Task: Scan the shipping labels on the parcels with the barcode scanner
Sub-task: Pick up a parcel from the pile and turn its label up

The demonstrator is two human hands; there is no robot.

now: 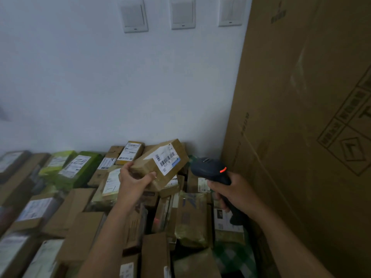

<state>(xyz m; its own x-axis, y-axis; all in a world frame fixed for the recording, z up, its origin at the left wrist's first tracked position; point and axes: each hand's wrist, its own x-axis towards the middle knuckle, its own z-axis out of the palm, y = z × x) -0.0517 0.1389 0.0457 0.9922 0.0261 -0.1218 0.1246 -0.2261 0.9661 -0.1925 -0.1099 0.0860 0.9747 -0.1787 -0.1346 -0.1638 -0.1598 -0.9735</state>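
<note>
1. Tall cardboard carton point(301, 117): fills the right side of the frame from top to bottom. It stands against the wall, with printed handling marks on its right face.

2. White wall point(90, 77): takes up the upper left and centre of the frame.

3. Heap of parcels point(80, 233): spreads across the lower left and centre, up to the foot of the wall. Most are brown boxes with white labels, lying at all angles and touching one another. Two green packets point(84, 167) lie at centre left, one with handwriting on its label.

4. Held parcel point(160, 163): a brown taped box, raised above the heap at centre frame and tilted. My left hand point(133, 180) grips its near end, thumb on the front face and fingers curled over the far edge.

5. Barcode scanner point(210, 170): dark, pistol-shaped, right of centre. Its head sits just beside the right end of the held parcel and is apart from it. My right hand point(232, 193) is wrapped round the handle, fingers curled tight.

6. Three white wall plates point(134, 16): in a row along the top edge.

7. Shipping label point(167, 159): white, with barcodes and a blue strip. It sits on the upper face of the held parcel, turned up toward me.

8. Orange light point(223, 169): a small lit arc on the back of the scanner head.
</note>
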